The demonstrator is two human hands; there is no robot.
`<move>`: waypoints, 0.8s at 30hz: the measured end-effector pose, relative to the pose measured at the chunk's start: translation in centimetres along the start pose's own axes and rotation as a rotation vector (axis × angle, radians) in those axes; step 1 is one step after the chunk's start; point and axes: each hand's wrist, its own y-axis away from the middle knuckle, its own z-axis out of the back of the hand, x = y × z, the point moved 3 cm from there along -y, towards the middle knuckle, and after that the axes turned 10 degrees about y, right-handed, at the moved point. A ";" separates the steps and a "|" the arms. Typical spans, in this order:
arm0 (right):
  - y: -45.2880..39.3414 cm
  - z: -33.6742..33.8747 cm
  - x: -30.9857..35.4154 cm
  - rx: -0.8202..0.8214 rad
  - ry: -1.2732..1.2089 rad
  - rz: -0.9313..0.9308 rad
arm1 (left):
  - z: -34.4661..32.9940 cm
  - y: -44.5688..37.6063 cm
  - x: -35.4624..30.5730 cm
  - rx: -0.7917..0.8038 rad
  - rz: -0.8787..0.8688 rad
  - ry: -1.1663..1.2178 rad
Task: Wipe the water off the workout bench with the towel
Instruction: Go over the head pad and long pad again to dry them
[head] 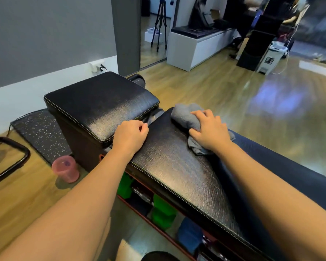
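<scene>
Wiping: under way — towel (188, 119) pressed on far end of bench (177, 166), near the gap.
Done: hard to judge; no clear droplets visible on pad, only glare.
Left: probably the near stretch of pad, and the separate seat (102, 102).
Right hand (211, 132): fingers (199, 114) curled down over towel, bunched beneath palm, gripping it.
Left hand (130, 136): loosely closed, holding nothing — braced on bench edge.

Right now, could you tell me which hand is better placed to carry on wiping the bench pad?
Probably the right hand: it presses the grey towel on the bench pad. The left hand only rests, curled, at the pad's edge.
</scene>
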 end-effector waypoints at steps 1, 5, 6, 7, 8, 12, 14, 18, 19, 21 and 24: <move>-0.4 -0.2 -0.6 0.019 0.010 -0.032 | 0.0 0.1 -0.1 0.003 -0.001 0.004; 2.6 0.6 0.8 0.009 0.043 0.049 | 0.2 0.0 -0.7 -0.008 0.027 0.006; 4.2 0.8 1.6 0.006 0.042 0.097 | 0.3 0.0 -0.7 -0.010 0.040 -0.001; 6.1 1.1 2.5 0.002 0.049 0.157 | 0.3 0.0 -0.8 -0.013 0.049 -0.005; 8.1 1.5 3.4 -0.006 0.059 0.227 | 0.3 0.0 -0.8 -0.015 0.054 -0.001; 15.0 2.9 4.5 -0.037 0.030 0.457 | 0.1 0.0 -0.6 -0.023 0.054 0.027; 16.0 3.0 3.5 -0.030 -0.007 0.503 | 0.0 0.0 -0.6 -0.021 0.053 0.041; 12.3 2.1 1.1 -0.018 -0.006 0.423 | 0.2 -0.2 -0.5 -0.026 0.058 0.069; 10.4 1.7 0.0 -0.016 0.014 0.342 | 0.2 -0.2 -0.5 -0.019 0.060 0.074; 6.4 0.8 -3.1 0.001 0.037 0.120 | 0.3 -0.1 -0.7 0.003 0.069 0.085; 2.2 -0.2 -6.3 0.024 0.017 -0.171 | 0.4 -0.1 -0.7 0.003 0.072 0.086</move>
